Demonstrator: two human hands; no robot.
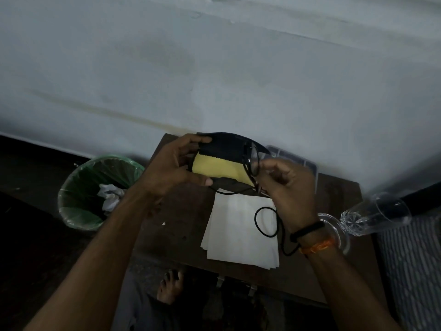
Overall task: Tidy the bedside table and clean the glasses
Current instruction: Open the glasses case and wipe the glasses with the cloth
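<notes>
Above the brown bedside table [176, 225], my left hand [174, 168] grips an open black glasses case [226, 149] with a yellow cloth [219, 169] lying in it. My right hand [286, 187] pinches a pair of dark-framed glasses [250, 163] at the case's right end. A thin black cord [265, 222] hangs from the glasses and loops over a stack of white paper napkins [238, 235] on the table.
A green bin [81, 201] lined with clear plastic and holding crumpled paper stands on the floor to the left. A clear plastic box [298, 161] sits at the table's back. A stemmed glass [372, 218] lies tilted at the right edge. My bare foot [170, 287] is below.
</notes>
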